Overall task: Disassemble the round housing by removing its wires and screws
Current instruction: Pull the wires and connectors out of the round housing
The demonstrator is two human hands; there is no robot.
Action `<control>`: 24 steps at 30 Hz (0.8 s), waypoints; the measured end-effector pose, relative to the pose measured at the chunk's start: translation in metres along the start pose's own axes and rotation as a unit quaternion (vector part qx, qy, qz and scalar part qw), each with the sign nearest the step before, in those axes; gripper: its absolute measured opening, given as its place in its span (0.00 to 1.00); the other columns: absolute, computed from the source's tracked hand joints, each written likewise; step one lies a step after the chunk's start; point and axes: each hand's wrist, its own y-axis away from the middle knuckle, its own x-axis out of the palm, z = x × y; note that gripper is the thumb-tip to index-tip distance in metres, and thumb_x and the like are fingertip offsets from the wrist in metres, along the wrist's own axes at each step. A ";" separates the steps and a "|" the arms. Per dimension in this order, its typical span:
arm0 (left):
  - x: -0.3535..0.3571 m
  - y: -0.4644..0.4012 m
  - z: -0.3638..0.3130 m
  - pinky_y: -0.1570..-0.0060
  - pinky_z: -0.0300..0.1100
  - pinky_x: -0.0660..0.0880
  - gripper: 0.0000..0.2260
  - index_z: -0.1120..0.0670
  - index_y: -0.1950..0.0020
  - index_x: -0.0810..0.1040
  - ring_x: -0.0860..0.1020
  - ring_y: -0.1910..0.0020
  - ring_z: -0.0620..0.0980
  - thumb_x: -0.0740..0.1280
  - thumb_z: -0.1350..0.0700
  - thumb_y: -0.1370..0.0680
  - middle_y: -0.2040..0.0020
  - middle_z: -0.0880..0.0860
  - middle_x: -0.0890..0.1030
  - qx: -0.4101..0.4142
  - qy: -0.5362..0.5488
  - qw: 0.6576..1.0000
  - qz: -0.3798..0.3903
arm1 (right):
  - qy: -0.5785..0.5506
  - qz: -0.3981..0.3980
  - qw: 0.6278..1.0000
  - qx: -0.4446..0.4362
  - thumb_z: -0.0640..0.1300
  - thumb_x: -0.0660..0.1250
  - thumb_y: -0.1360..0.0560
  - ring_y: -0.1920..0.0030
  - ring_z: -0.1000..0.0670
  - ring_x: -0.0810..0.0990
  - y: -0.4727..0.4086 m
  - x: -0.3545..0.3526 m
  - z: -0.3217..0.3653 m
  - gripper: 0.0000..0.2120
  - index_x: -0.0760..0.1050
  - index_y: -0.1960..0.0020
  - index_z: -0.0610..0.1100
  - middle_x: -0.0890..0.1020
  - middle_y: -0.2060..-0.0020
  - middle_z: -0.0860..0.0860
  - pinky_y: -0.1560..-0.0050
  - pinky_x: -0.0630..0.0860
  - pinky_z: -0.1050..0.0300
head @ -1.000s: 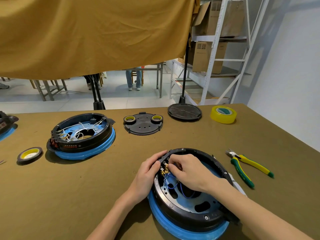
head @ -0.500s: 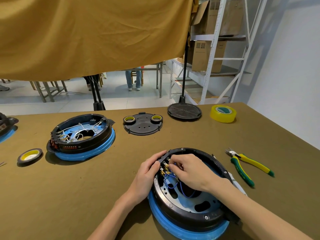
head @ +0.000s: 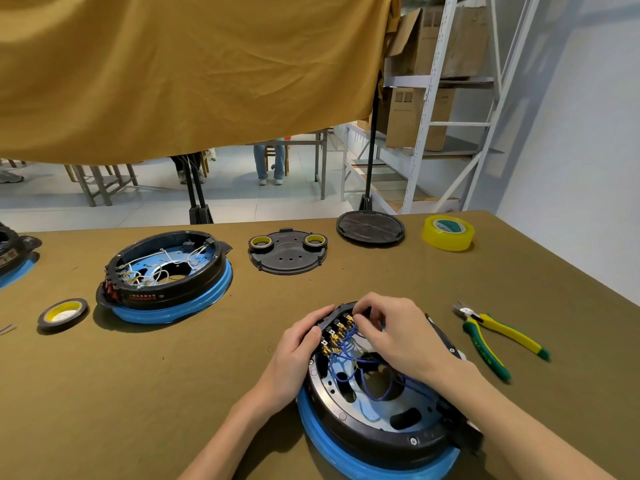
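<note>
Olive-brown cloth covers the table [head: 173,393], and since the earlier frames little on it has shifted: the right hand [head: 398,334] has edged slightly up toward the housing's 11 o'clock rim, its fingertips now bunched tighter over the brass terminals [head: 334,336], while the left hand [head: 294,351] stays where it was. Going from 9 o'clock across: a small tape ring [head: 62,312] with a yellow core lies flat, and just beyond it a second housing [head: 166,275], black on a blue base with white wires inside, sits untouched. At 12 o'clock rest a black cover plate [head: 287,252] carrying two small tape rolls, a round black disc [head: 370,227] and a yellow tape roll [head: 448,233]. The round housing [head: 377,434] stands at 5 o'clock near the table's front edge, tilted toward the viewer on its blue base, its grey metal plate showing oval cut-outs. The left hand grips its outer wall at about 10 o'clock, fingers curled over the rim. The right hand's thumb and fingers pinch at the blue wires [head: 349,358] where they join the terminals; the wires loop loosely across the plate. Green-and-yellow pliers [head: 498,341] lie at 3 o'clock, well apart from both hands
</note>
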 end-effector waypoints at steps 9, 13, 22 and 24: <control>0.000 0.000 0.002 0.26 0.57 0.70 0.22 0.45 0.24 0.73 0.75 0.28 0.45 0.57 0.45 0.18 0.29 0.45 0.78 0.002 -0.018 1.000 -0.011 | 0.063 0.114 0.992 -0.005 0.56 0.64 0.20 0.63 0.58 0.70 -0.010 0.011 0.004 0.09 0.75 0.55 0.53 0.71 0.66 0.58 0.62 0.66 0.55; -0.001 0.000 0.004 0.26 0.59 0.69 0.22 0.44 0.24 0.73 0.74 0.27 0.48 0.57 0.44 0.18 0.28 0.46 0.78 -0.001 -0.019 1.000 -0.012 | 0.056 0.097 0.994 -0.004 0.54 0.64 0.19 0.62 0.56 0.69 -0.005 0.012 0.005 0.08 0.74 0.55 0.52 0.70 0.64 0.57 0.59 0.69 0.53; -0.002 -0.003 0.008 0.29 0.59 0.71 0.21 0.42 0.26 0.75 0.76 0.30 0.47 0.58 0.41 0.19 0.32 0.43 0.80 0.015 -0.035 0.999 -0.015 | 0.057 0.147 0.987 -0.006 0.51 0.62 0.18 0.59 0.53 0.71 -0.012 0.012 0.001 0.07 0.73 0.53 0.50 0.72 0.60 0.56 0.54 0.73 0.50; -0.002 -0.004 0.010 0.29 0.60 0.72 0.20 0.40 0.26 0.75 0.76 0.30 0.48 0.58 0.42 0.18 0.31 0.44 0.80 0.013 -0.038 0.999 -0.014 | 0.046 0.146 0.988 0.006 0.51 0.61 0.18 0.58 0.53 0.72 -0.010 0.011 -0.004 0.06 0.72 0.53 0.52 0.72 0.59 0.56 0.53 0.73 0.49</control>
